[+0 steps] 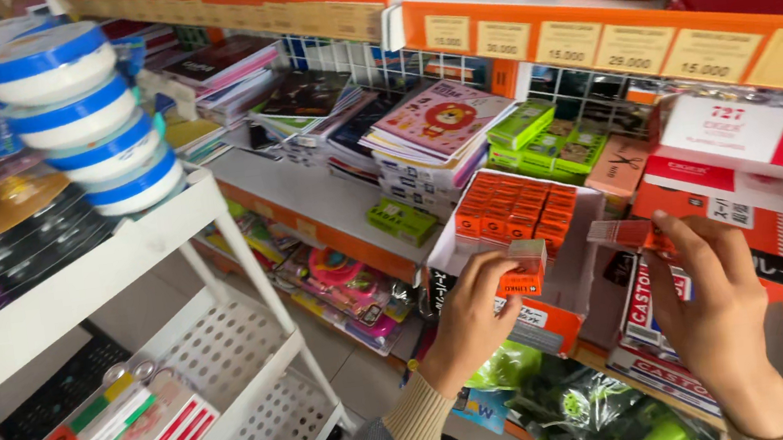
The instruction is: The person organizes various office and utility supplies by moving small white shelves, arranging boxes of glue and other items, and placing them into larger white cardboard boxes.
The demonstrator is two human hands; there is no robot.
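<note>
My left hand [470,324] grips a small orange box [522,270] at the open front of a white carton [574,273] on the shelf. The carton holds several more small orange boxes [518,211] packed in rows. My right hand [716,311] is raised to the right and pinches another small reddish-orange box [624,234] between its fingertips. Both hands sit in front of the shelf's lower level.
A white perforated rack [229,347] stands at the left with blue-and-white tape rolls [80,118] on top and packets below. Stacked notebooks [431,137], green boxes [549,138], red-and-white cartons [756,144] and orange price strips [627,46] fill the shelves. Green packets [590,414] lie below.
</note>
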